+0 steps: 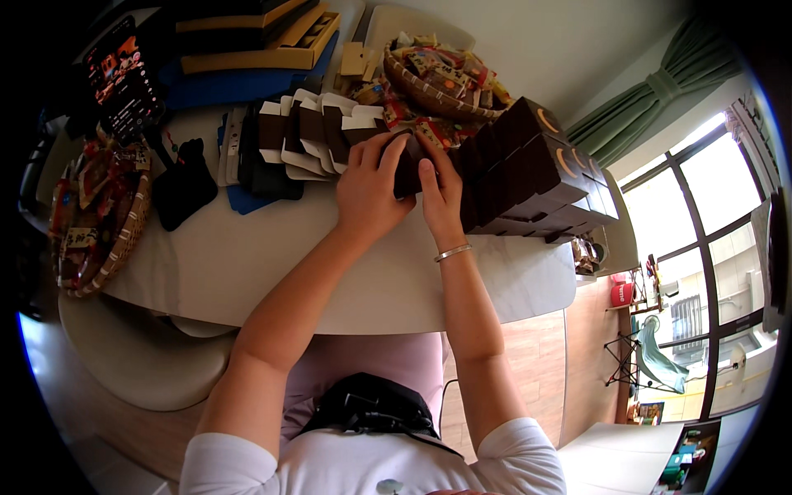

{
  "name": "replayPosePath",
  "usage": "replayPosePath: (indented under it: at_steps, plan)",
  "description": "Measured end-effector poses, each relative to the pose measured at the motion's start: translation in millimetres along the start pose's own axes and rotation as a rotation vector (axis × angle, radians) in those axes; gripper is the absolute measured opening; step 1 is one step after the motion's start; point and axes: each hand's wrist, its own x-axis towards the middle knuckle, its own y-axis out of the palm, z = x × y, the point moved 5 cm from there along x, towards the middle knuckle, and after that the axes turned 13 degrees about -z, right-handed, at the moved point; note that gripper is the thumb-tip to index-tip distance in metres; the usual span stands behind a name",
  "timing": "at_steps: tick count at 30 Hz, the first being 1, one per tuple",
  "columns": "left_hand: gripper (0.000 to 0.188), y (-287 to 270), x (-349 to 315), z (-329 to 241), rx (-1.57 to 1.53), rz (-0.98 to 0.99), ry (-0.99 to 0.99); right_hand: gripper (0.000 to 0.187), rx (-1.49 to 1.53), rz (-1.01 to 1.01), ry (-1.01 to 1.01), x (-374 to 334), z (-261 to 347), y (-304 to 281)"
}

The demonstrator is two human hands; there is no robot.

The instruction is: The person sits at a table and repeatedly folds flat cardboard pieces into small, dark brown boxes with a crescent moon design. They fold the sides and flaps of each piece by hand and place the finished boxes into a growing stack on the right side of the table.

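Observation:
Over the far half of the white table (272, 272), a small dark brown box (406, 173) is held between my two hands. My left hand (374, 188) closes on its left side, fingers over the top. From the right, my right hand (443, 194) grips the same box with thumb and fingers. Just past my left hand lies a row of brown box blanks with white flaps (309, 132), partly unfolded. Beside my right hand rises a stack of finished-looking brown boxes (528, 177), some with a pale curved mark.
A wicker basket of wrapped snacks (445, 82) stands at the back, with more packets below it. Another snack basket (103, 219) is at the left edge, near a phone (124, 78) and a black pouch (186, 186). Flat cartons (256, 58) are piled behind. A chair (148, 355) stands front left.

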Motion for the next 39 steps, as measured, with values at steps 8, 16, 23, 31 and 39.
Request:
replayPosePath:
  at_steps: [8,16,23,31,39]
  plan:
    - [0.086,0.9,-1.5,-0.6,-0.036,0.029,-0.009,0.031,-0.054,-0.107,0.015,0.4,8.0,-4.2]
    - [0.088,2.4,-2.7,-0.3,-0.069,0.025,-0.015,0.031,-0.032,-0.115,-0.019,1.7,4.8,-4.7]
    - [0.089,2.8,-2.5,-0.4,-0.076,0.039,-0.018,0.029,-0.041,-0.119,-0.038,2.6,5.0,-6.2]
    - [0.089,4.0,-3.2,-0.6,-0.096,0.018,-0.001,0.028,-0.049,-0.145,-0.065,2.4,6.7,-6.4]
    - [0.087,0.8,-0.2,-4.3,-0.093,0.005,0.02,0.027,-0.073,-0.11,-0.098,1.6,16.1,-2.0]
